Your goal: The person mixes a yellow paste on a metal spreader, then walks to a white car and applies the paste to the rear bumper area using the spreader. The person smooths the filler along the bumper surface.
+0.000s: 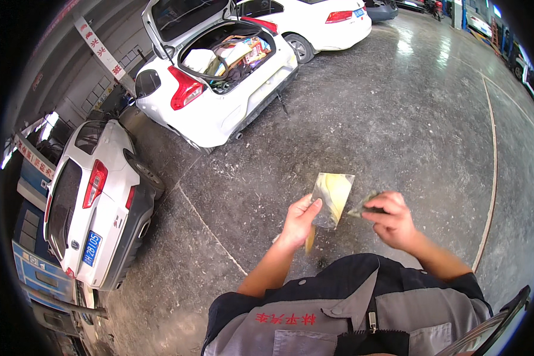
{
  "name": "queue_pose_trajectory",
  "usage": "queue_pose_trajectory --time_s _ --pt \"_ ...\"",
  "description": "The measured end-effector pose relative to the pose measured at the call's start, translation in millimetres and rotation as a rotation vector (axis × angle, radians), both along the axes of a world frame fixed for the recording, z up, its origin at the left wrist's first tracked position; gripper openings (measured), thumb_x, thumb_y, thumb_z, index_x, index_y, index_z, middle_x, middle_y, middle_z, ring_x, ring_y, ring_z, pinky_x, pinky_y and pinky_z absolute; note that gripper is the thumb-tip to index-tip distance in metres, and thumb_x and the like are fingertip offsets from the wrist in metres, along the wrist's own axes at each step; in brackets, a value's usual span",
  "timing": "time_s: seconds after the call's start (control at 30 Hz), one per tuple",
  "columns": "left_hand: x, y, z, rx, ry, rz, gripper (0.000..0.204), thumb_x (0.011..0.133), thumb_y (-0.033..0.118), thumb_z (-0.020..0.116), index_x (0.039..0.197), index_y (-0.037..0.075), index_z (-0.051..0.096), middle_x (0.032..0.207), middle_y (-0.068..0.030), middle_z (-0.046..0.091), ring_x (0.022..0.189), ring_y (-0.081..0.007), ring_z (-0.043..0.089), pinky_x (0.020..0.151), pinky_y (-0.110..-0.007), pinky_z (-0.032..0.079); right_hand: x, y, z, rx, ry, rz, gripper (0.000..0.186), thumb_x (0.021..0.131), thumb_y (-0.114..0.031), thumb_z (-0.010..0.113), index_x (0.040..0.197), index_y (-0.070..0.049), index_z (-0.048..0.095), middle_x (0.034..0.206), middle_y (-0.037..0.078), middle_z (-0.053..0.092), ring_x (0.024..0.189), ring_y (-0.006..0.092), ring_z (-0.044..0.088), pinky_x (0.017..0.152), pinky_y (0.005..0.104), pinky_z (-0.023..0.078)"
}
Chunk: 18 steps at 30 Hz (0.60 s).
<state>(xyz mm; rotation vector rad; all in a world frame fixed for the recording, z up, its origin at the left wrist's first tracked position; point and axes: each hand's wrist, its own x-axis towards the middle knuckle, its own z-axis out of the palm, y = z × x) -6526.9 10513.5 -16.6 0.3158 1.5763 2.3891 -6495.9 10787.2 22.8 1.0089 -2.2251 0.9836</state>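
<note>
My left hand is closed on a thin four-sided plate, thumb on top. Yellow and grey smears cover the plate's face. Below that hand a narrow yellowish strip sticks out; I cannot tell whether it belongs to the plate. Just right of the plate, my right hand pinches a small grey-green flat piece. It is slightly blurred, its kind unclear, and a small gap separates it from the plate. Both hands are in front of my torso, above the floor.
A white hatchback stands ahead with its tailgate raised and its boot full of bags and boxes. Another white car is at the left, a white sedan farther back. Pale lines cross the speckled grey floor.
</note>
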Motion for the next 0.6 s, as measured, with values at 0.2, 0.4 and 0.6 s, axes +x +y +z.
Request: queue_pose_trajectory --time_s 0.2,0.4,0.6 --pt "17 2 -3 0.119 -0.175 -0.427 0.035 0.102 0.017 0.061 0.132 -0.001 0.064 0.121 -0.004 0.07 0.111 -0.0136 0.064 0.1 -0.032 0.047 -12 8 1 -0.655 -0.683 0.576 0.053 0.067 0.015 0.055 0.11 -0.006 0.077 0.121 0.012 0.068 0.111 0.0297 0.062 0.099 0.04 0.047" --pt "20 5 2 -0.238 0.105 -0.254 0.032 0.103 0.015 0.058 0.13 -0.002 0.063 0.112 -0.0075 0.071 0.104 -0.0125 0.063 0.092 -0.029 0.049 -21 26 0 -0.214 -0.318 0.102 0.049 0.067 0.012 0.058 0.107 -0.008 0.078 0.117 0.008 0.07 0.111 0.029 0.062 0.096 0.0405 0.049" --pt "17 17 4 -0.613 0.472 0.031 0.026 0.104 0.017 0.059 0.122 -0.001 0.064 0.098 -0.0134 0.069 0.088 -0.0136 0.061 0.079 -0.031 0.052 0 -6 -6 0.139 0.201 -0.141 0.045 0.062 0.003 0.066 0.102 -0.013 0.079 0.115 0.004 0.068 0.107 0.0292 0.062 0.095 0.0453 0.048"
